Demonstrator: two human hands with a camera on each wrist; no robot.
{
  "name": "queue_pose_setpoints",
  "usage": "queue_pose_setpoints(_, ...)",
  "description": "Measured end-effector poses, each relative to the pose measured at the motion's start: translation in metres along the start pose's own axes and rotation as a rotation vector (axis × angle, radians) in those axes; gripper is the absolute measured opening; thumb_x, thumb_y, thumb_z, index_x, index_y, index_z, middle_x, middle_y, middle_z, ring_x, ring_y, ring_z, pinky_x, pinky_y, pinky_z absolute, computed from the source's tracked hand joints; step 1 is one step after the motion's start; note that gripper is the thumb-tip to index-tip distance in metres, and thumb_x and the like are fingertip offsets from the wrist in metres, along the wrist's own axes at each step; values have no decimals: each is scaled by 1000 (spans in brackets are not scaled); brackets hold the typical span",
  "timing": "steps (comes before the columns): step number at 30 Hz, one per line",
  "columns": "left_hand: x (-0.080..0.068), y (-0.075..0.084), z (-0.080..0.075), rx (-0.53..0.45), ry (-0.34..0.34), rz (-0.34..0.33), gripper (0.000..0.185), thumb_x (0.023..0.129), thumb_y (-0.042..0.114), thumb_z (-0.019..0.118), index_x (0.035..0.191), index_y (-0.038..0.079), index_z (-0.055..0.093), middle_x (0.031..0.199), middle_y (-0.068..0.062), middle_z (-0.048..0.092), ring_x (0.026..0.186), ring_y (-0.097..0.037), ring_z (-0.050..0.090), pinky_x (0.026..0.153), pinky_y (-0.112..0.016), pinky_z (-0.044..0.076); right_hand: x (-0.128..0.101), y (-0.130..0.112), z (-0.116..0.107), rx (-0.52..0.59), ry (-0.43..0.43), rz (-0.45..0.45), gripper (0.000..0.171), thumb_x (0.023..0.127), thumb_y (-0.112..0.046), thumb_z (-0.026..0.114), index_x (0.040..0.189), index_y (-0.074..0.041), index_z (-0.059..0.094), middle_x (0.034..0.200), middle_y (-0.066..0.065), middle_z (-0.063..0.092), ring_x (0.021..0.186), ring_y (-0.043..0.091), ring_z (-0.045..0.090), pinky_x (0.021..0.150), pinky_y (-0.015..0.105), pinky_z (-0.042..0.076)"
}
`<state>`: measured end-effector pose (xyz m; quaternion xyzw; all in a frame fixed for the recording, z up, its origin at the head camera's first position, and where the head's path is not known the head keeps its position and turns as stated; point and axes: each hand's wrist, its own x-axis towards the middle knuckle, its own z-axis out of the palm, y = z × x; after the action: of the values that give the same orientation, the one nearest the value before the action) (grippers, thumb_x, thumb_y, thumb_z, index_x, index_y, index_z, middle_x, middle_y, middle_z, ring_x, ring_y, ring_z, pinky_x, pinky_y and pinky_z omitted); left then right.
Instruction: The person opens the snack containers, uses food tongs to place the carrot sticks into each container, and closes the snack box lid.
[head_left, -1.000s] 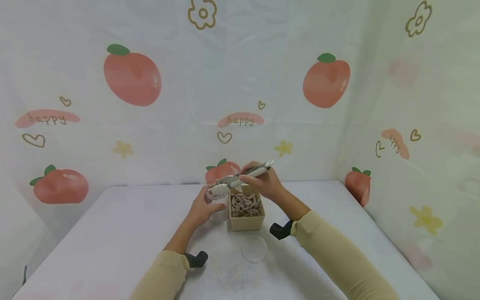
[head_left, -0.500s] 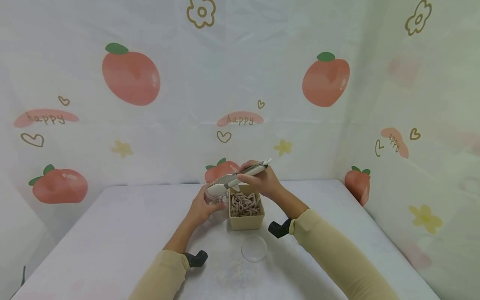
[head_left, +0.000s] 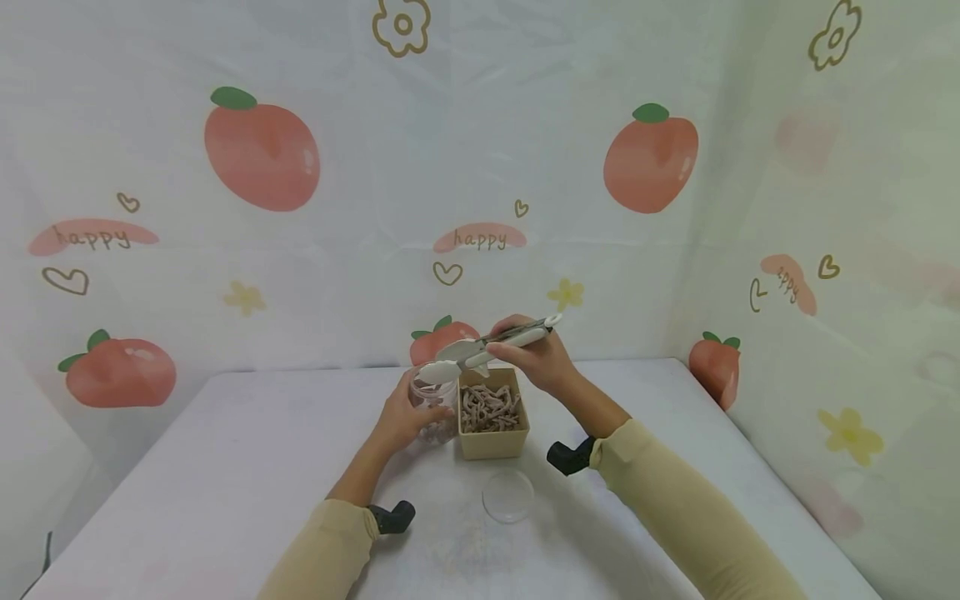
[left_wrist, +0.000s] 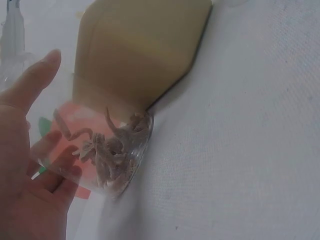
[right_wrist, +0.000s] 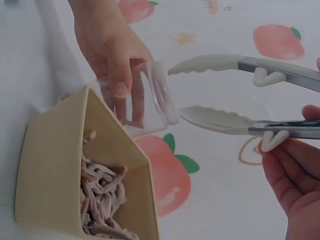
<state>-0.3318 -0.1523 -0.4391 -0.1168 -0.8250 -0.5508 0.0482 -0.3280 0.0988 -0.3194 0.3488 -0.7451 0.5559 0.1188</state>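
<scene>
- The clear jar [head_left: 433, 408] stood on the white surface [head_left: 225, 467], touching the left side of the tan box [head_left: 492, 442], with a few brown noodle pieces [left_wrist: 107, 152] lying at its bottom.
- The left hand [head_left: 401, 417] was curled round the jar and kept it upright.
- The right hand [head_left: 536, 358] gripped the handles of the white tongs [head_left: 480, 354]. The tong tips were spread apart and held nothing, up in the air just over the jar's mouth.
- The box was full of the same brown noodle pieces [head_left: 490, 408].
- A clear round lid [head_left: 508, 497] lay on the surface, near the box, on the person's side.
- To do this step well, I think the tongs should go down into the box, pinch a few pieces softly, and lift them straight over the jar's mouth while the left hand keeps the jar from tipping.
- The left hand hid part of the jar in the head view. How full the jar was could only be seen from the left wrist view, and that was blurry.
</scene>
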Motion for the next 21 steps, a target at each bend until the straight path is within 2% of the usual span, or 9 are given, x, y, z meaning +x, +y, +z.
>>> queue_pose_setpoints(7,2,0,1,-7,7,27,86,75,24,85,145,15,34,130,-11,55,129,-35,46,107,-52,33,-9,1,-13,-12,32,-14,17,88,-4,70,101,5,65,94,16,67,79,18,61,68,27,50)
queue_pose_setpoints(13,2,-1,1,5,9,26,87,75,24,85,145,15,35,133,-12,54,128,-35,47,106,-52,34,-18,3,-24,41,70,5,18,88,0,68,102,9,63,94,20,66,81,17,62,71,27,52)
queue_pose_setpoints(21,2,-3,1,36,15,21,89,75,27,85,146,15,33,136,-11,54,130,-38,44,106,-53,33,-35,6,-36,45,114,104,19,88,4,67,104,13,62,96,24,64,79,16,56,69,25,46)
